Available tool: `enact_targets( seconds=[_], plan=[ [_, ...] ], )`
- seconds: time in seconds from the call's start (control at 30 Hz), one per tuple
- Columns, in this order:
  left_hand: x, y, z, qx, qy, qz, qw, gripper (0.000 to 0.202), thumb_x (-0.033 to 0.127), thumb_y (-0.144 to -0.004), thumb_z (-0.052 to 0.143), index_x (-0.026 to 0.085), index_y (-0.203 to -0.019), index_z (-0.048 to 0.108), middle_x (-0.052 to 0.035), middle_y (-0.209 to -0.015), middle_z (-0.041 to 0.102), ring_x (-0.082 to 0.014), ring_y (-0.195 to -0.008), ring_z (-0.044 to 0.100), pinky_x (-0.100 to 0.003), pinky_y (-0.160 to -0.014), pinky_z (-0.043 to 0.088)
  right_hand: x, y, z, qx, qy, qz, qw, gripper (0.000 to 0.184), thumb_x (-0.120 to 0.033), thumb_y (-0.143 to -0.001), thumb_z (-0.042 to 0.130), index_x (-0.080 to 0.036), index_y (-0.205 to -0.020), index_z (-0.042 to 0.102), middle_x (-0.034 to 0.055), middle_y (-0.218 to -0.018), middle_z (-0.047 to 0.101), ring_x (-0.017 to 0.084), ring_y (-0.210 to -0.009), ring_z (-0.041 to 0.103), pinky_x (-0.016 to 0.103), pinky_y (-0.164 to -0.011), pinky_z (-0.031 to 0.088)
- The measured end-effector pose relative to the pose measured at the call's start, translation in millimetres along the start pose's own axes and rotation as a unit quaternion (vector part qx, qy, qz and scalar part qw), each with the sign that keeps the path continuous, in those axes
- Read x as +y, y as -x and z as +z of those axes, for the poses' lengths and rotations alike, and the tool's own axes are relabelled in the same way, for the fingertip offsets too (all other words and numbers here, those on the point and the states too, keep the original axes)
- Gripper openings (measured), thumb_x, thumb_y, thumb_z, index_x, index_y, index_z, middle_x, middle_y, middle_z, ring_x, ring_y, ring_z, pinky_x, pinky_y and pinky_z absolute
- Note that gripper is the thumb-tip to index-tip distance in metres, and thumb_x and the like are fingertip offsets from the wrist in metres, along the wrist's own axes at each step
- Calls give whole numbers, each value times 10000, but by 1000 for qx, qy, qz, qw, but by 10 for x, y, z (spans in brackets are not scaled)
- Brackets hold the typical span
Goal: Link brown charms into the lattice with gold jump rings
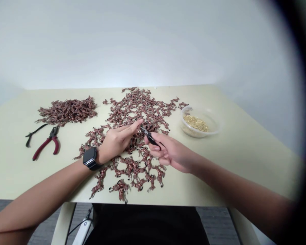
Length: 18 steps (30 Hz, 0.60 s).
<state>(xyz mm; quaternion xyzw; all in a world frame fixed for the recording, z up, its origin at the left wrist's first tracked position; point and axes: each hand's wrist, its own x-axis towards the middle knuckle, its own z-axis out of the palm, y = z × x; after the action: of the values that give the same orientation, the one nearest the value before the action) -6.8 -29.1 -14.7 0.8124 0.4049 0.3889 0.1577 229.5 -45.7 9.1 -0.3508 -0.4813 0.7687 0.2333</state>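
Observation:
My right hand (168, 151) is closed around a pair of small black-handled pliers (151, 137), whose metal jaws point up and left. The jaw tips meet the fingertips of my left hand (119, 137), which wears a black watch (90, 157) at the wrist. The left fingers are pressed together in a pinch; what they hold is too small and covered to make out. Beneath and around both hands spread many small brown figures (132, 166) with dark ends and shiny copper-coloured bands, perhaps animal-shaped.
A clear round tub (214, 127) with small gold-coloured pieces (196, 123) stands at the right. At the left lie a denser heap of brown figures (68, 110), red-handled pliers (42, 149) and a thin black strip (37, 131). A white power strip (83, 231) is below the table's front edge.

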Motion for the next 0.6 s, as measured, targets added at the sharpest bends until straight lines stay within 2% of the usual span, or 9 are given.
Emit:
enact_targets(
  seconds=[0.07,0.13,0.17,0.23,0.3,0.37,0.47,0.6],
  plan=[
    [-23,-25,-30,4,9,6,1000,406,254,-985,598,274,-1385,667,-59,-1042,797,-139,-792,705,-238,-686,586,-24,-9,-45,-10,-7,9,1000,365,-576,-988,442,-227,-980,549,-59,-726,271,112,-554,136,236,-421,124],
    [10,-51,-36,-2,93,-62,994,462,296,-997,604,260,-1458,597,-66,-994,797,-108,-624,659,-216,-580,559,-21,-27,-99,40,71,-39,996,370,-577,-995,432,-227,-981,554,-52,-723,317,114,-550,183,246,-428,157],
    [37,-63,-32,-12,152,-106,983,498,327,-1002,605,242,-1490,560,-69,-961,793,-93,-542,618,-207,-523,533,-11,-37,-125,83,136,-80,984,360,-568,-998,442,-228,-981,557,-45,-728,368,114,-554,239,251,-443,204],
    [83,-83,-17,-40,266,-180,946,533,386,-1001,610,195,-1494,544,-79,-928,782,-71,-455,556,-194,-450,478,13,-52,-175,170,281,-160,931,306,-526,-1001,483,-230,-987,561,-30,-738,472,123,-589,367,268,-513,308],
    [96,-97,-2,-60,344,-220,911,502,415,-986,633,158,-1417,605,-87,-925,774,-61,-445,546,-182,-429,441,33,-58,-213,215,394,-203,870,251,-476,-1002,509,-231,-1005,561,-27,-722,527,137,-617,442,289,-582,359],
    [78,-102,8,-67,394,-247,883,450,417,-968,664,144,-1325,655,-80,-907,769,-54,-437,543,-174,-413,411,48,-58,-235,221,464,-221,829,229,-449,-1001,512,-229,-1041,564,-21,-727,556,147,-630,475,302,-610,371],
    [52,-97,11,-76,449,-271,848,392,393,-958,686,150,-1266,677,-55,-864,760,-46,-414,536,-161,-383,364,72,-58,-250,209,528,-254,783,262,-428,-989,528,-221,-1145,566,38,-907,637,188,-768,561,327,-691,418],
    [80,-93,-2,-108,484,-284,821,397,363,-977,668,161,-1318,663,-47,-847,755,-31,-401,529,-143,-370,337,101,-63,-272,194,567,-268,755,309,-421,-989,524,-216,-1219,553,82,-1060,649,229,-900,602,355,-757,454]
  ],
)
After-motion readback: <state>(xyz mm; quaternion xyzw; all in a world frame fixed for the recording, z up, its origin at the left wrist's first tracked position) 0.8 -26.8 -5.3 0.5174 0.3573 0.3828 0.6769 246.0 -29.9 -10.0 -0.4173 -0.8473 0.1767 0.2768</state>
